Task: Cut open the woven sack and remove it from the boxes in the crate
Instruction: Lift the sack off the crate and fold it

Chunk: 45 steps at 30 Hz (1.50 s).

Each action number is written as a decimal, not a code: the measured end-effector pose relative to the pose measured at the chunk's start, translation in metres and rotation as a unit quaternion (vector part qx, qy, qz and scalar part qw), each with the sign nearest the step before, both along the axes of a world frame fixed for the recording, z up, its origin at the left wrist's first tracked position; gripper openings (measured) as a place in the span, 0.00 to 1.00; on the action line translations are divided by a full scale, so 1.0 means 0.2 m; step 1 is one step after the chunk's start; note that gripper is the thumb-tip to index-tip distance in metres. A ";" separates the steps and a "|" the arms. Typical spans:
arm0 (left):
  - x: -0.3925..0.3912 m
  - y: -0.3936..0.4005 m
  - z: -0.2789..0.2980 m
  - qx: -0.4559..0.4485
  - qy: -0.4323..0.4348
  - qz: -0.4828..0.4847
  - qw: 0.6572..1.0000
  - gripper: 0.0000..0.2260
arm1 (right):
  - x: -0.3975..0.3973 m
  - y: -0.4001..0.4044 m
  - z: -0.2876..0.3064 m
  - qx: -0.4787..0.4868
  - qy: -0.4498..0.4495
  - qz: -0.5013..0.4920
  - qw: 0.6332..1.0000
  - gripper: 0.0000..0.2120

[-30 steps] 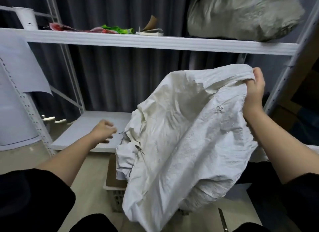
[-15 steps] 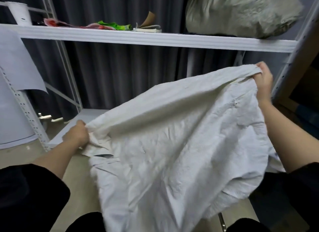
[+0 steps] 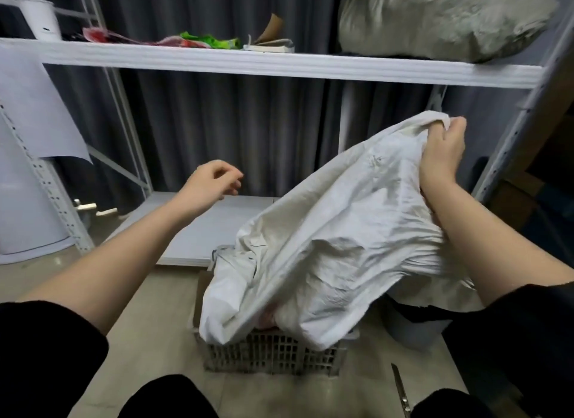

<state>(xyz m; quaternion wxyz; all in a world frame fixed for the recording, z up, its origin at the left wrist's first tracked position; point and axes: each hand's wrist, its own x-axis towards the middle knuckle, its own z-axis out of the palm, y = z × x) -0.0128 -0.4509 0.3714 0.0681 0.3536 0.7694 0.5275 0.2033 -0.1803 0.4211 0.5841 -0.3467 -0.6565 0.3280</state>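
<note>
The white woven sack [image 3: 335, 240] hangs crumpled from my right hand [image 3: 441, 156], which grips its top edge up at the right. The sack's lower end drapes over a pale lattice crate [image 3: 270, 355] on the floor and hides most of what lies in it. A brown cardboard edge [image 3: 200, 293] shows at the crate's left side. My left hand [image 3: 211, 181] is raised to the left of the sack, fingers loosely apart, holding nothing and not touching the fabric.
A white metal rack [image 3: 267, 64] stands ahead; its upper shelf carries a grey bundle [image 3: 435, 16], papers and a white roll [image 3: 38, 18]. A low white shelf board [image 3: 217, 228] lies behind the crate. Scissors [image 3: 400, 389] rest on the floor at the lower right.
My left hand has let go of the sack's left edge and lifted clear. The spread sack has collapsed down onto the crate, still held by my right hand.
</note>
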 end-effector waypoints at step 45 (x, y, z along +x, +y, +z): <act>0.08 0.07 0.01 0.068 -0.464 0.047 0.882 0.26 | -0.31 -0.34 -0.52 -0.565 0.068 0.287 0.771 0.40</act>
